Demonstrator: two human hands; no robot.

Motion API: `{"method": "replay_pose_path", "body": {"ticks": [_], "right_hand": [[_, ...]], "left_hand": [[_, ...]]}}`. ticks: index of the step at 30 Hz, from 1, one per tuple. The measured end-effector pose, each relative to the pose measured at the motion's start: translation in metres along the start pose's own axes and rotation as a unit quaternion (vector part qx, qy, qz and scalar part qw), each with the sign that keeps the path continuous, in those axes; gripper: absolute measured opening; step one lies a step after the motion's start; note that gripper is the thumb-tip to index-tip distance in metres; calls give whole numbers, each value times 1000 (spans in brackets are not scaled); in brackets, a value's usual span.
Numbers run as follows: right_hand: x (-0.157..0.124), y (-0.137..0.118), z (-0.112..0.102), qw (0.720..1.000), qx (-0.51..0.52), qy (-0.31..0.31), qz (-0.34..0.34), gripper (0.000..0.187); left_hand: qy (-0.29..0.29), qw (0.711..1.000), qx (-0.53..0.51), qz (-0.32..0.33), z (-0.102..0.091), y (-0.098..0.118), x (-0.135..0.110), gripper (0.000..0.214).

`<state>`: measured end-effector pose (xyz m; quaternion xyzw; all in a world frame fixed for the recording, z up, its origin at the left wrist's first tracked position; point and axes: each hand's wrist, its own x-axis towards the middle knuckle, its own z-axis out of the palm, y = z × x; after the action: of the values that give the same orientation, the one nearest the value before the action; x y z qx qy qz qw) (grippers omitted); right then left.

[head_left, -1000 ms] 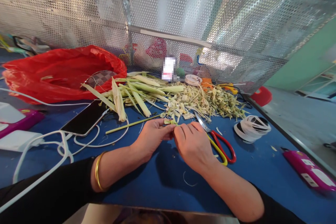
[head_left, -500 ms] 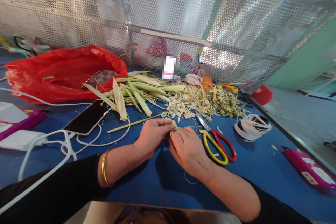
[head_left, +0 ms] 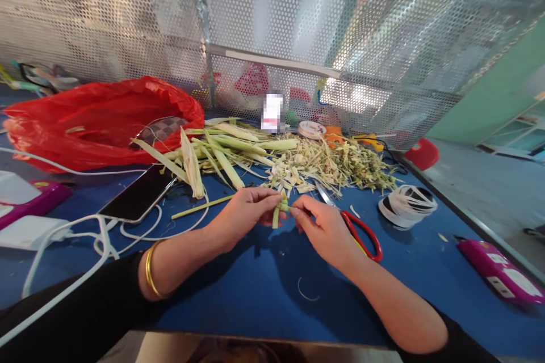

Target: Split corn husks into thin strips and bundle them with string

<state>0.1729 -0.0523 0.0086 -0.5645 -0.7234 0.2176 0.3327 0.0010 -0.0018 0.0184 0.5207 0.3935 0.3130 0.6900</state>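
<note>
While the phone (head_left: 138, 193) is lying well apart at left, the left hand (head_left: 243, 213) and right hand (head_left: 326, 228) are each pinching the folded leaf strip (head_left: 280, 208) between them, over bare blue table (head_left: 255, 295); scissors (head_left: 361, 232) are lying just right.

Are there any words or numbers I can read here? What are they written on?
No text here can be read.
White label behind the mesh panel: blurred out, unreadable.
Stickers on the pink case at the right: too small to read.
Phone: screen dark, nothing shown.
Leaf strip pinched by the left hand and right hand: no writing.
</note>
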Motion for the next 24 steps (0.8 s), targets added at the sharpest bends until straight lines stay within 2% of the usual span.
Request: {"method": "replay_pose_path", "body": {"ticks": [7,10,18,24], "right_hand": [[-2,-6,7,997,69,-24,14,17],[-2,-6,4,992,115,-36,35,19],[-3,-5,-4,937,320,-59,124,22],[-5,-10,-9,912,380,-76,137,21]], "left_hand": [[-64,996,62,-20,0,-1,-2,19],[-71,995,72,-11,0,1,-2,15],[-85,994,74,5,-4,7,-3,10],[-107,992,71,0,-8,10,-4,12]]}}
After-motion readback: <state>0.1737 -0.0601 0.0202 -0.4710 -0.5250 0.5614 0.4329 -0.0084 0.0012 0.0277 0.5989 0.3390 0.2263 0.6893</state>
